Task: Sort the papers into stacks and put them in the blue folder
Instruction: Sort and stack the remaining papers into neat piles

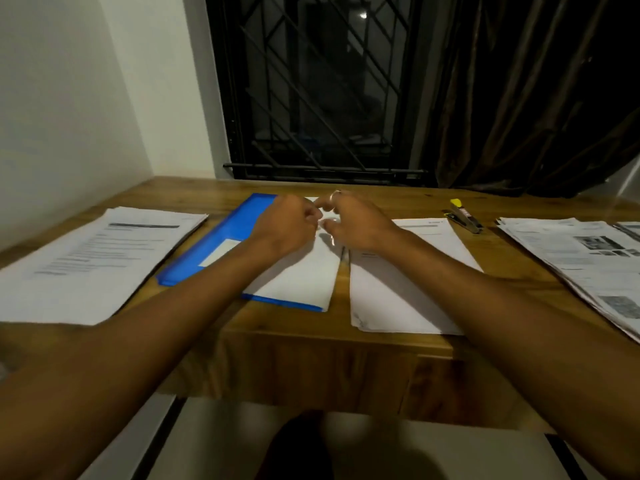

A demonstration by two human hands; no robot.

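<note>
The blue folder (221, 237) lies open in the middle of the wooden desk, with a stack of white papers (304, 275) on its right half. My left hand (287, 225) is closed in a pinch at the top edge of those papers. My right hand (358, 220), a ring on one finger, is curled just beside it at the same edge, fingertips nearly touching the left hand's. Blur hides what the fingers grip. A printed stack (93, 258) lies at the left. Another stack (398, 292) lies right of the folder, and a third with pictures (581, 261) is at the far right.
A black stapler (464, 216) with a yellow tip lies at the back right, between the two right-hand stacks. A barred window and a dark curtain stand behind the desk (311, 344). A white wall closes off the left side.
</note>
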